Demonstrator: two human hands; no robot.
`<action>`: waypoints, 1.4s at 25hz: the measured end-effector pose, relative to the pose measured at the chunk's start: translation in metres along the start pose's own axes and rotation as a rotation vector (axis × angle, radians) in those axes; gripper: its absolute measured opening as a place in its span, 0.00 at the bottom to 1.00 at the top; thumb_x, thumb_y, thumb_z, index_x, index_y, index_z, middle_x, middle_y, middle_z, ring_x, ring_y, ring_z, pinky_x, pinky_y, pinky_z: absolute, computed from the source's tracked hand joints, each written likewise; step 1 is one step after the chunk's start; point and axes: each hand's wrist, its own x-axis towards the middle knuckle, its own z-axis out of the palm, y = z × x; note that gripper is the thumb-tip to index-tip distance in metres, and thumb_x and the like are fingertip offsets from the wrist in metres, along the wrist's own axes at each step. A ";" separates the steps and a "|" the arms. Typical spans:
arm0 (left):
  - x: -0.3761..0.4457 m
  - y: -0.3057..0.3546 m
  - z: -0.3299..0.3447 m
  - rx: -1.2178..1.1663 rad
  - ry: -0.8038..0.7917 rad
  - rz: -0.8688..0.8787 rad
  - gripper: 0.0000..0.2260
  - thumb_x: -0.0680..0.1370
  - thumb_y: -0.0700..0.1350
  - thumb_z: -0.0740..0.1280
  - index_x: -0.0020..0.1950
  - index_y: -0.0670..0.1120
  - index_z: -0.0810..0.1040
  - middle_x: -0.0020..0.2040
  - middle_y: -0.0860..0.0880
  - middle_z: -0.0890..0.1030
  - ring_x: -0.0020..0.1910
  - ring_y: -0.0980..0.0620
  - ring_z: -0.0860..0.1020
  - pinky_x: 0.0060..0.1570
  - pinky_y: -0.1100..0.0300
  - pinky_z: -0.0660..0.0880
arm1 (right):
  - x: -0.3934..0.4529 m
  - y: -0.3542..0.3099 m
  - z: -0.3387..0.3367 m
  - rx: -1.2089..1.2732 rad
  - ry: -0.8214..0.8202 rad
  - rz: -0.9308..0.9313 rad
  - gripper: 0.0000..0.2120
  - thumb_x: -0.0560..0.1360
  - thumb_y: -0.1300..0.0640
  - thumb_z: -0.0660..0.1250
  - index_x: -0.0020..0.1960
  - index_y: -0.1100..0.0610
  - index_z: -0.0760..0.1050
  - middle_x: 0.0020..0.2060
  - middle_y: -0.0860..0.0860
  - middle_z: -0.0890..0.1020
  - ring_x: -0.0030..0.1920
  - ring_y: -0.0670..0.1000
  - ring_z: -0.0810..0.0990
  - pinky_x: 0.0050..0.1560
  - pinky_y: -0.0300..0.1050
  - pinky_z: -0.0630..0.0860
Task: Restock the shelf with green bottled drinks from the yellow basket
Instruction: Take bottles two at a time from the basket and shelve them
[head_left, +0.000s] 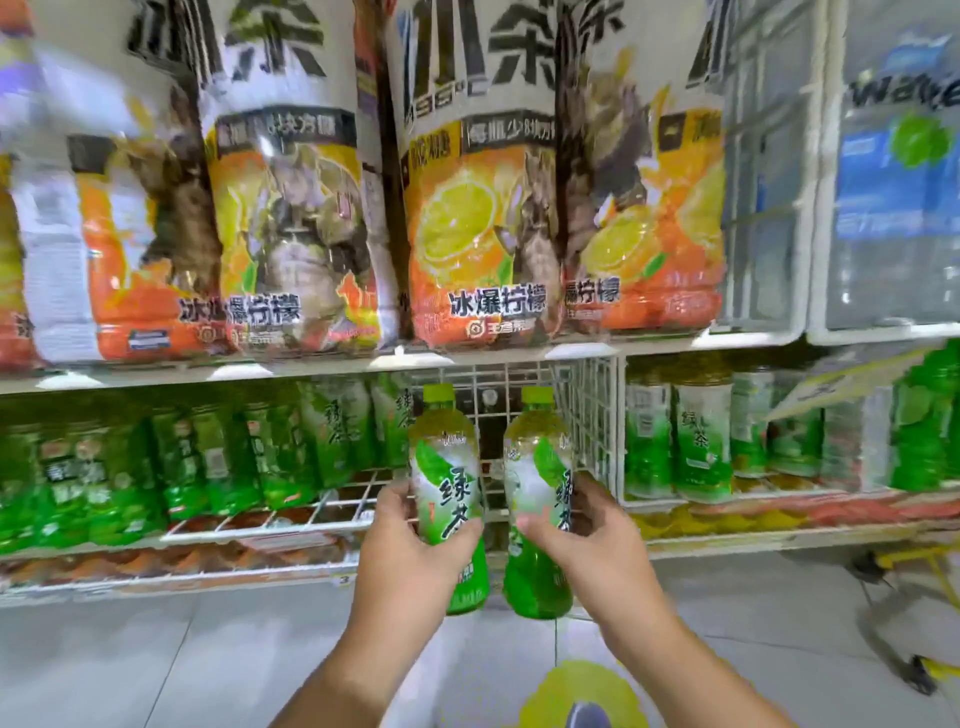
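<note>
Each of the two hands is wrapped around its own green bottle, both bottles upright and side by side in front of the lower shelf. The left hand (410, 540) grips the left bottle (448, 499) about its label, thumb across the front; the right hand (587, 535) grips the right bottle (537, 499) the same way. The two bottles stand just apart, not touching, with their yellow-green caps just under the front edge of the upper shelf (493, 358).

Straight behind the bottles lies an open stretch of white wire shelf (311, 512), bare from its front rail back to the wire grid at the rear. To the left this gap is bounded by rows of green bottles (218, 462) already on the shelf. To the right it ends at an upright white wire divider (597, 415), beyond which more green bottles (701, 441) stand in the next bay.

On the upper shelf, large orange lemon-tea bottles (467, 218) stand right at the front edge. Further right, a white wire bin holds big water bottles (898, 171).

At the far right edge part of a yellow frame (914, 566) on dark wheels shows over the pale tiled floor (156, 660); whether it is the basket cannot be told.
</note>
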 end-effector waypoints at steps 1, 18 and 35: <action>0.015 -0.003 0.006 0.017 0.040 0.022 0.20 0.67 0.44 0.81 0.50 0.55 0.74 0.42 0.57 0.84 0.42 0.60 0.83 0.43 0.63 0.77 | 0.015 0.005 0.005 -0.020 0.024 -0.017 0.23 0.67 0.54 0.83 0.59 0.53 0.80 0.49 0.46 0.87 0.49 0.44 0.84 0.49 0.35 0.78; 0.179 -0.034 0.060 0.247 0.229 0.072 0.22 0.71 0.49 0.78 0.58 0.44 0.72 0.56 0.45 0.77 0.51 0.45 0.76 0.48 0.58 0.71 | 0.193 0.039 0.071 -0.014 -0.039 -0.099 0.15 0.70 0.58 0.80 0.55 0.53 0.83 0.44 0.47 0.88 0.45 0.48 0.87 0.42 0.39 0.81; 0.215 -0.050 0.076 0.626 0.191 0.099 0.34 0.73 0.59 0.75 0.70 0.42 0.68 0.67 0.44 0.72 0.62 0.44 0.78 0.59 0.51 0.78 | 0.236 0.060 0.106 -0.049 -0.087 -0.022 0.35 0.71 0.49 0.80 0.73 0.46 0.70 0.67 0.47 0.76 0.66 0.53 0.77 0.64 0.46 0.75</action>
